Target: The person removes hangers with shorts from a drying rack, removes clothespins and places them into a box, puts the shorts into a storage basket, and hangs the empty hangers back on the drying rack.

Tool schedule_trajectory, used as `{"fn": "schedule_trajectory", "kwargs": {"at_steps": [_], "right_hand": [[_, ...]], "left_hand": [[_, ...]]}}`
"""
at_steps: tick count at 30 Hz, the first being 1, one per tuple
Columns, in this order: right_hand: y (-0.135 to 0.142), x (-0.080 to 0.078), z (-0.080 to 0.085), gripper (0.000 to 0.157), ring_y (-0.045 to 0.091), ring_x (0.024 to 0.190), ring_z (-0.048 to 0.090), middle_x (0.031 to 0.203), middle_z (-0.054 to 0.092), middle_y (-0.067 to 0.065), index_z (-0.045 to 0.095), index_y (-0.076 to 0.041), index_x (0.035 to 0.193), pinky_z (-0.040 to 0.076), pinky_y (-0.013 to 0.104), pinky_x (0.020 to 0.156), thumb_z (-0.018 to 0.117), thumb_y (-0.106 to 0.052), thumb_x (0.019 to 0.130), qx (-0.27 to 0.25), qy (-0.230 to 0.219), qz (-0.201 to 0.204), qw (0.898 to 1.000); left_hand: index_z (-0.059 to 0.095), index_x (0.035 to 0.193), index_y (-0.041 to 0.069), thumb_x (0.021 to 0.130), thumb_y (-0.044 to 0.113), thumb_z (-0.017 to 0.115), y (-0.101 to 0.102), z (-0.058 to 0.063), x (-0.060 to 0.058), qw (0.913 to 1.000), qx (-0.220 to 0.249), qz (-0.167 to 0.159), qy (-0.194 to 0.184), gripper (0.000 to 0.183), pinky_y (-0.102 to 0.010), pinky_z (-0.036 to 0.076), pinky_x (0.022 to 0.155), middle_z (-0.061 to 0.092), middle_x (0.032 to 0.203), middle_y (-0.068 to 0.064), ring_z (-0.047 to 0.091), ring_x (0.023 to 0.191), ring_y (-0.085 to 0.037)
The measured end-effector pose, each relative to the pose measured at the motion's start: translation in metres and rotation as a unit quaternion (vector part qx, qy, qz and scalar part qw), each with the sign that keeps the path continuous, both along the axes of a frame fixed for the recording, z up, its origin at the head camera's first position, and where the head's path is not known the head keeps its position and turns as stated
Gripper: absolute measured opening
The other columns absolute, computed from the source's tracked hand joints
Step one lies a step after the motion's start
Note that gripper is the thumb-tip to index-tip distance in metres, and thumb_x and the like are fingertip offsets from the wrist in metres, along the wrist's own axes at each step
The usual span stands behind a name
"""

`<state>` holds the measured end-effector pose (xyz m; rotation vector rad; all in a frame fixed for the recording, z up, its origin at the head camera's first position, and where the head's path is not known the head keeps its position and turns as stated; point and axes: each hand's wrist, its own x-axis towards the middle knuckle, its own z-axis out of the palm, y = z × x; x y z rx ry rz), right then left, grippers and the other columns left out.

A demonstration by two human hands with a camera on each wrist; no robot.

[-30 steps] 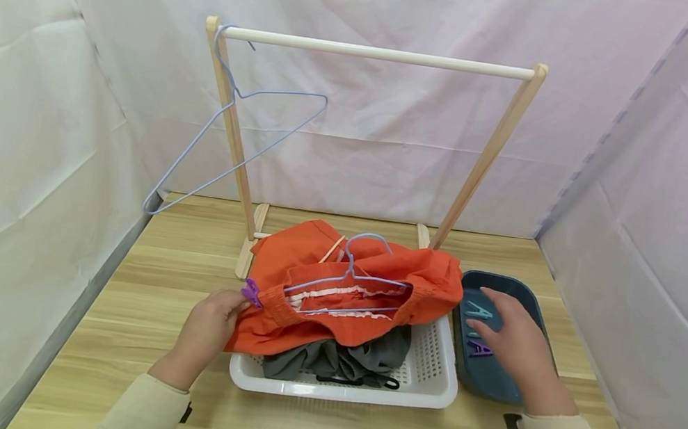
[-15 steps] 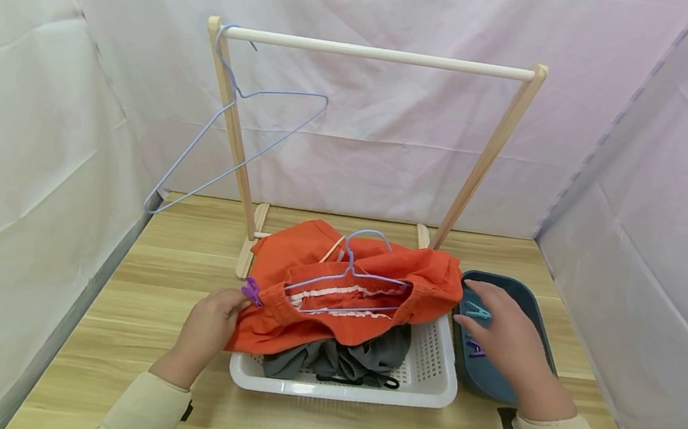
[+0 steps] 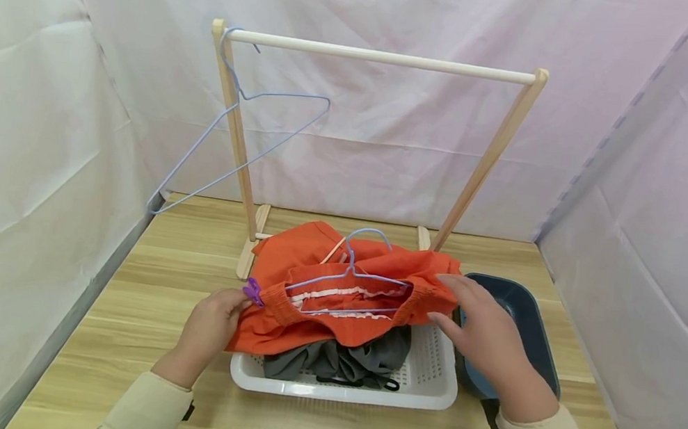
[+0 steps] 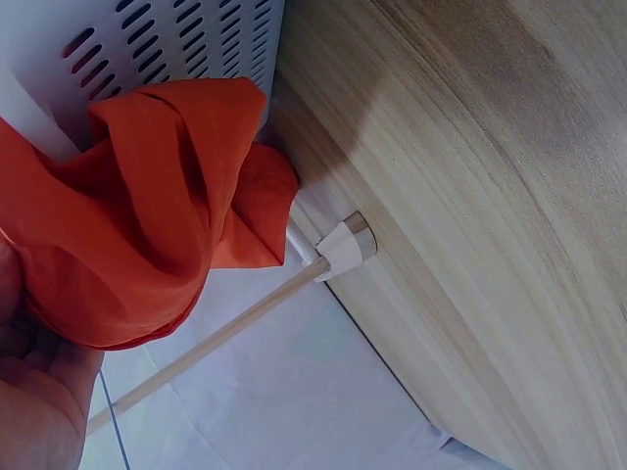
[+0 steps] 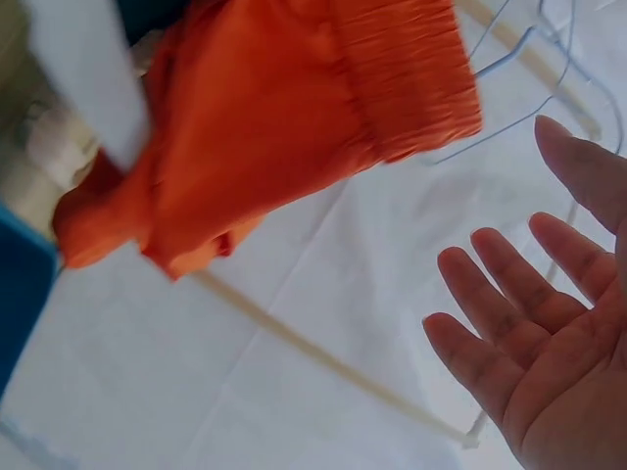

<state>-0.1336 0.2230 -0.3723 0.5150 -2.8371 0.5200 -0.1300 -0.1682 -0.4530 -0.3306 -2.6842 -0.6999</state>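
Note:
Orange elastic-waisted shorts (image 3: pixel 345 323) lie over a white basket (image 3: pixel 338 390), with a light-blue wire hanger (image 3: pixel 350 264) inside the waistband. A purple clothespin (image 3: pixel 253 292) is clipped at the waistband's left end. There my left hand (image 3: pixel 213 323) grips the orange fabric just beside the clothespin; the left wrist view shows cloth bunched over its fingers (image 4: pixel 59 372). My right hand (image 3: pixel 485 334) hovers at the waistband's right end, thumb and fingers spread around it. In the right wrist view its palm faces up with nothing in it.
Dark grey cloth (image 3: pixel 335 360) lies in the basket under the shorts. A dark blue tray (image 3: pixel 536 332) stands at the right, partly behind my right hand. Behind is a wooden rack with a white rail (image 3: pixel 379 56), another blue hanger (image 3: pixel 246 96) hanging at its left end.
My right hand has moved left from over the tray to the right end of the shorts. My left hand keeps its hold at the left end.

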Motion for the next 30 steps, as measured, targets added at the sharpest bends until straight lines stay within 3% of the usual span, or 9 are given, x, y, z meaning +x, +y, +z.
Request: {"fn": "schedule_trajectory", "kwargs": {"at_steps": [10, 17, 30], "right_hand": [[-0.030, 0.000, 0.009, 0.059, 0.027, 0.105, 0.061, 0.123, 0.061, 0.010, 0.060, -0.008, 0.127, 0.057, 0.039, 0.072, 0.085, -0.017, 0.073, 0.010, 0.068, 0.087, 0.994], [-0.051, -0.001, 0.015, 0.058, 0.024, 0.104, 0.062, 0.119, 0.063, 0.009, 0.063, -0.008, 0.123, 0.057, 0.035, 0.070, 0.086, -0.019, 0.071, 0.014, 0.117, 0.152, 0.981], [-0.093, -0.003, 0.018, 0.051, 0.021, 0.109, 0.062, 0.124, 0.061, 0.006, 0.062, -0.012, 0.126, 0.057, 0.033, 0.077, 0.080, -0.027, 0.080, 0.044, 0.106, 0.227, 0.967]], "left_hand": [[0.072, 0.094, 0.001, 0.082, -0.005, 0.070, 0.001, 0.001, 0.000, 1.0000, 0.002, 0.007, -0.007, 0.013, -0.046, 0.056, 0.079, 0.071, 0.092, -0.013, 0.067, 0.088, -0.030], [0.072, 0.094, 0.003, 0.083, -0.004, 0.069, 0.001, 0.001, 0.000, 0.9995, 0.016, 0.011, -0.024, 0.013, -0.047, 0.055, 0.080, 0.071, 0.093, -0.012, 0.067, 0.089, -0.030], [0.072, 0.093, 0.003, 0.084, -0.003, 0.069, 0.001, 0.001, 0.001, 0.9992, 0.021, 0.014, -0.031, 0.012, -0.049, 0.055, 0.081, 0.071, 0.093, -0.013, 0.067, 0.088, -0.032]]}}
